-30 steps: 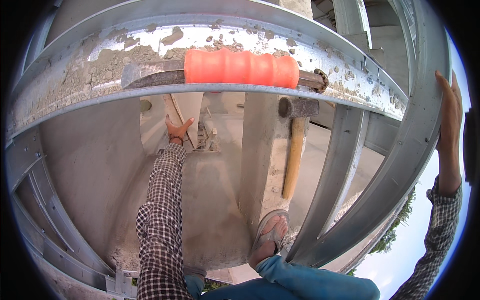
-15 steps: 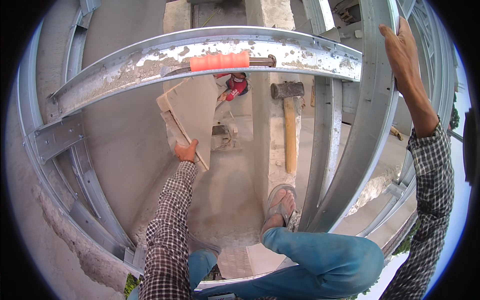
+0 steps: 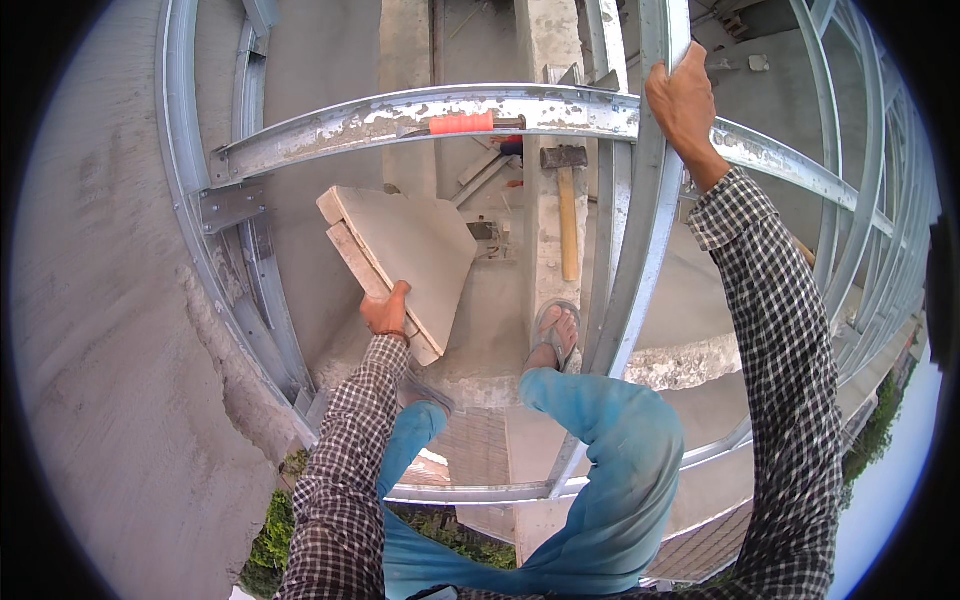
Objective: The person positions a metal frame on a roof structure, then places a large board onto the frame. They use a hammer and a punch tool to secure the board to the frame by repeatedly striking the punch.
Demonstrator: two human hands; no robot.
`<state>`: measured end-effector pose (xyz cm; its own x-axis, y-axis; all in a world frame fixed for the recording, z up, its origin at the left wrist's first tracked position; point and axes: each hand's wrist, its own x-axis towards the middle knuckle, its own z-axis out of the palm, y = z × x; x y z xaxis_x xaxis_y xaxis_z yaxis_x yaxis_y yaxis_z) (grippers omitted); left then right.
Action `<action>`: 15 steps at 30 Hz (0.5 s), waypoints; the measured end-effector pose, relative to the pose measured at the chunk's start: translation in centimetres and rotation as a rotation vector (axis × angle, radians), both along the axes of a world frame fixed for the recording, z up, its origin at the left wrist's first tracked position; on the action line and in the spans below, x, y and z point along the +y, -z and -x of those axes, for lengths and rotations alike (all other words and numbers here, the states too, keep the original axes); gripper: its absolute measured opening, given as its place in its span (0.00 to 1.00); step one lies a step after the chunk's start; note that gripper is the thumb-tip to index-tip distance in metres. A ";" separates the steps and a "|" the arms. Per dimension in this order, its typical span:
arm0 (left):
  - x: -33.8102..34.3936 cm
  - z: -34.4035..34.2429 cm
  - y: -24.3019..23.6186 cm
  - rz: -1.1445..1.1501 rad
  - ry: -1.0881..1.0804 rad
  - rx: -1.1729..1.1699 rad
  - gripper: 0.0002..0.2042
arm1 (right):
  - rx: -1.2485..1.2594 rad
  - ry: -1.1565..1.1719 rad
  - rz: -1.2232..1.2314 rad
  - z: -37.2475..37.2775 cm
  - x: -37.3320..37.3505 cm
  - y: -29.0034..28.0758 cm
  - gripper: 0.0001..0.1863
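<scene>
My left hand (image 3: pixel 385 312) grips the lower left edge of an angled, greyish board piece (image 3: pixel 420 250), which has a narrower strip along that edge. My right hand (image 3: pixel 682 105) is wrapped round a steel channel (image 3: pixel 650 250) at the upper right. A crosswise steel beam (image 3: pixel 320 130), spattered with mortar, carries a tool with an orange grip (image 3: pixel 460 123) and metal ends. Beneath it, a hammer with a dark head (image 3: pixel 565 157) and wooden handle (image 3: pixel 568 225) lies on the narrow concrete ledge (image 3: pixel 545 285), just beyond my sandalled foot (image 3: pixel 555 330).
Steel framing (image 3: pixel 180 140) surrounds me on both sides. A rough plastered wall (image 3: pixel 100 300) is at the left. Below the beam, a co-worker in red (image 3: pixel 510 144) is mostly hidden, among loose strips (image 3: pixel 480 180). Greenery (image 3: pixel 270 540) shows past the lower edges.
My left hand, open a second ago, has taken hold of the board, which has come up toward me. The co-worker is now more hidden. The view has shifted, and the beam looks smaller.
</scene>
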<state>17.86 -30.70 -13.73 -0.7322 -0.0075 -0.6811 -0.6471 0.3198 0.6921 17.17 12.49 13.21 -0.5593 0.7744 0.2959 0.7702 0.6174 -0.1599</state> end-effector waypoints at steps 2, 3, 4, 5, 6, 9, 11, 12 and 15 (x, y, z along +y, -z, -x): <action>-1.9 -1.1 -2.6 0.036 -0.009 0.005 0.24 | -0.014 0.014 0.002 0.1 -0.6 0.2 0.24; -2.3 -1.5 -3.7 0.012 -0.044 -0.018 0.23 | -0.028 0.029 -0.007 -0.1 -0.4 -0.2 0.24; -3.0 -1.8 -4.7 -0.008 -0.091 -0.037 0.23 | -0.037 0.024 -0.003 -0.1 -0.3 -0.2 0.26; -3.7 -2.1 -5.8 -0.029 -0.139 -0.055 0.22 | -0.045 0.016 0.002 0.0 -0.2 -0.2 0.28; -4.5 -2.0 -7.0 -0.073 -0.169 -0.035 0.22 | -0.050 0.011 0.006 0.1 -0.4 -0.2 0.30; -7.8 -1.9 -13.2 -0.069 -0.173 -0.054 0.22 | -0.209 0.080 -0.031 -0.1 -2.1 -1.8 0.40; -11.1 -2.5 -19.0 -0.086 -0.149 -0.025 0.23 | -0.238 0.052 -0.121 -0.8 -3.7 -3.1 0.47; -13.1 -2.9 -21.3 -0.090 -0.145 0.026 0.23 | -0.181 -0.004 -0.181 -1.0 -4.7 -3.4 0.47; -19.0 -4.6 -29.0 -0.100 -0.197 0.117 0.26 | 0.002 -0.248 0.001 -0.6 -11.6 -6.8 0.36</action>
<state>22.48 -49.68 15.29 -0.7973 -0.0943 -0.5962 -0.6036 0.1217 0.7879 17.74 0.89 20.01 -0.7315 0.6139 0.2967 0.5949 0.7872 -0.1623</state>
